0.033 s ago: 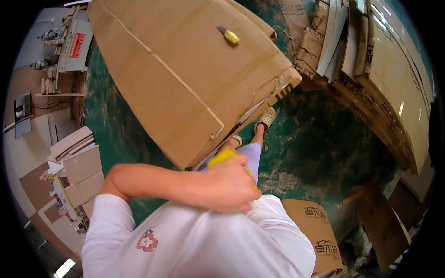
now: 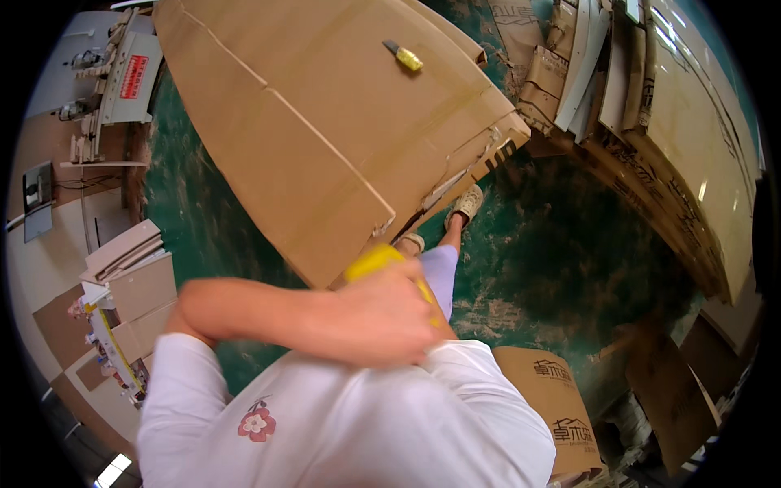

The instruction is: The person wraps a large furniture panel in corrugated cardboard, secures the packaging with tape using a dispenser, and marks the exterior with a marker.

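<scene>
My left hand (image 2: 386, 320) reaches across my body with its fingers curled closed around a bright yellow object (image 2: 374, 262). Motion blur and the fingers keep me from telling its kind. It pokes out past the hand's far side, with another yellow edge along the knuckles. My right hand does not show; that sleeve ends behind my left hand. Just beyond the hands lies a large flat cardboard-covered stack (image 2: 325, 106) with a raised seam across it and a torn near-right edge. On its top rests a utility knife (image 2: 404, 56) with a yellow-wrapped handle and dark blade end.
Tall boards and cardboard-edged panels (image 2: 683, 146) stand at the right. Folded brown cardboard (image 2: 533, 407) is close by my right side. Stacked boards (image 2: 138, 276) and a machine bench (image 2: 130, 77) line the left. The green floor (image 2: 561, 244) is scuffed.
My left hand and the yellow object have shifted a little to the left and away from me. The utility knife stays on the cardboard.
</scene>
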The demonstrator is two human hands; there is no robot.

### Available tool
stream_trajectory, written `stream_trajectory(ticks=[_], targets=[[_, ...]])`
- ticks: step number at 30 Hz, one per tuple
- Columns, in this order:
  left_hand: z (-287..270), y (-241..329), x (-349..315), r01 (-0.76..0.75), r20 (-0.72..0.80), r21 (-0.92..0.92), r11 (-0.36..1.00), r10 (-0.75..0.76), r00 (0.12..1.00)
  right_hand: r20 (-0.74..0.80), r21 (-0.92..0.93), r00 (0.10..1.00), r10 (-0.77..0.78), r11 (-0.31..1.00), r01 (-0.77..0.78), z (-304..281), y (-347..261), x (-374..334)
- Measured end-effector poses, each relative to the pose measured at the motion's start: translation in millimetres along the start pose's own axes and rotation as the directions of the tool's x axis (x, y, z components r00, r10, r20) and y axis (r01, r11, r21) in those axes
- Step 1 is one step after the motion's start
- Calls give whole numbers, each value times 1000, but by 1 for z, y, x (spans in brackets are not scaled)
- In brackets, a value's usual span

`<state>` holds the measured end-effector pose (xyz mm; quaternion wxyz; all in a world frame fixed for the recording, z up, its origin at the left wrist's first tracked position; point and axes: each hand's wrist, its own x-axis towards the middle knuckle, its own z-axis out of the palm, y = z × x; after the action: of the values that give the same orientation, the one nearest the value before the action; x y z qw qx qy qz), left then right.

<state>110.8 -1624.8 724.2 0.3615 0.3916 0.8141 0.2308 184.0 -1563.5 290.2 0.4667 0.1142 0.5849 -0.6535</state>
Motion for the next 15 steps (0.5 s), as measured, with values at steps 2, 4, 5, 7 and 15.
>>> stream_trajectory(ticks=[2, 4, 5, 7, 15], targets=[[-25, -19, -55, 112, -90, 230, 967, -93, 992, 181, 4, 983, 30, 999, -32, 14, -16, -13], [-50, -60, -104, 294, -331, 340, 893, -179, 927, 321, -43, 944, 73, 997, -62, 8, -33, -34], [-53, -92, -124, 386, -426, 255, 887, -255, 868, 398, -99, 913, 90, 994, -55, -1, -40, -44], [-66, -175, -150, 677, -437, 180, 714, -559, 705, 600, -222, 796, 83, 973, 67, -35, -35, -49], [30, -294, -165, 895, -483, -98, 434, -808, 339, 482, -498, 872, 85, 845, 194, 37, -224, -108]])
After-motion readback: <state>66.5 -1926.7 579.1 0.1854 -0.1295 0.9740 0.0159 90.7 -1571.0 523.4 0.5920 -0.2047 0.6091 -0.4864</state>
